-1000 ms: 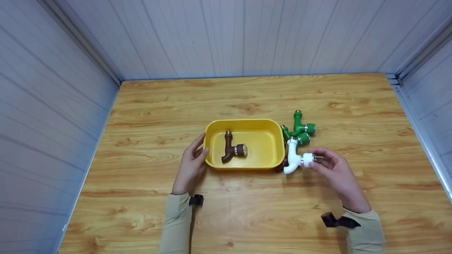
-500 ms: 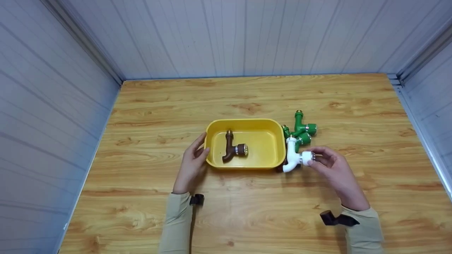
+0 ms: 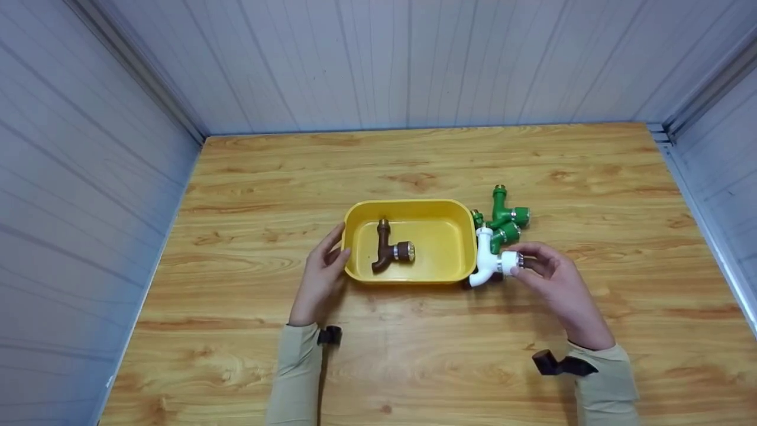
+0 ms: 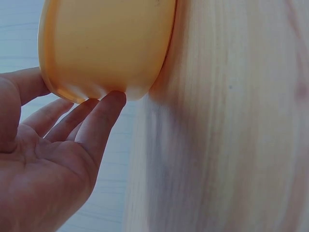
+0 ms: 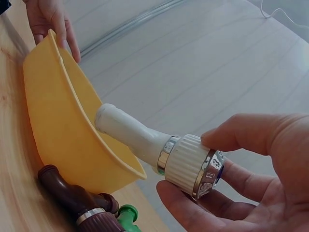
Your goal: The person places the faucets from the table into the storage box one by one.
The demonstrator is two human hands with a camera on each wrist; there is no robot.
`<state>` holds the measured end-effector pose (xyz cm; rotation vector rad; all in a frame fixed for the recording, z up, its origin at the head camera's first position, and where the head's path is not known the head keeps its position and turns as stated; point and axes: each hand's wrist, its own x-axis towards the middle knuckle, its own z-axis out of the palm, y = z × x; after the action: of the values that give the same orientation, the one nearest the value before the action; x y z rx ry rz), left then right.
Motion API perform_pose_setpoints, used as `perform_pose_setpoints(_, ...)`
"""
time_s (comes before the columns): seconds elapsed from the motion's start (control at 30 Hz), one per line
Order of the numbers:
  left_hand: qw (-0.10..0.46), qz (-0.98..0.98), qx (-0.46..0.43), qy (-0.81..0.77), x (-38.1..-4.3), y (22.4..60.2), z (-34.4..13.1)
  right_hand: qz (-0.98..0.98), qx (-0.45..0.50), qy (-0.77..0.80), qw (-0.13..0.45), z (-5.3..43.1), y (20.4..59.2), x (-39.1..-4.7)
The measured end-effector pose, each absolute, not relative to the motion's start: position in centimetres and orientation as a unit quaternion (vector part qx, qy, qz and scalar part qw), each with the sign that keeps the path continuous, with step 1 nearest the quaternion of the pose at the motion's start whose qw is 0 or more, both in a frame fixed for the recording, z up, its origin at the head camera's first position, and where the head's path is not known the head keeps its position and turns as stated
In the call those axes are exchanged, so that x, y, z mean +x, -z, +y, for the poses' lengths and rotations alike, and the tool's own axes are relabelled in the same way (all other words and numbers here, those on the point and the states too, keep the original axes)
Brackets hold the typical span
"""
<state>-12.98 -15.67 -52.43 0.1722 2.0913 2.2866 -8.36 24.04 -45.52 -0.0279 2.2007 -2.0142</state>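
By its ribbed knob, my right hand [image 3: 553, 275] pinches a white plastic tap [image 3: 486, 254], thumb on one side and fingers on the other. The tap hangs above the table, close beside the right rim of a yellow tub [image 3: 414, 279]. At the tub's left end my left hand [image 3: 322, 269] grips the wall, thumb at the rim and fingertips against the outside, as the left wrist view also shows. Inside the tub, towards its left, lies a brown tap [image 3: 384, 254]. Another brown tap [image 5: 72, 195] lies outside, under the white one in the right wrist view.
Green taps [image 3: 501, 213] lie on the wooden table [image 3: 414, 355] just right of the tub, partly covered by the white tap. Pale panel walls [image 3: 378, 65] stand at the back and on both sides of the table.
The right hand has shifted slightly left and away from the body with the white tap, bringing it nearer the tub's rim. The left hand and tub have stayed put.
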Motion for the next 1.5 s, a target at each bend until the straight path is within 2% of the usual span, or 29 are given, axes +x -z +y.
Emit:
perform_pose_setpoints(0.33,0.023,0.674,0.066,-0.735,-12.9,52.5,-15.7,0.731,-0.024,0.679,0.066,23.6,45.5,-8.8)
perform_pose_setpoints(1.5,0.020,0.663,0.059,-0.746,-12.9,52.3,-15.6,0.721,-0.024,0.685,0.101,21.4,45.4,-10.6)
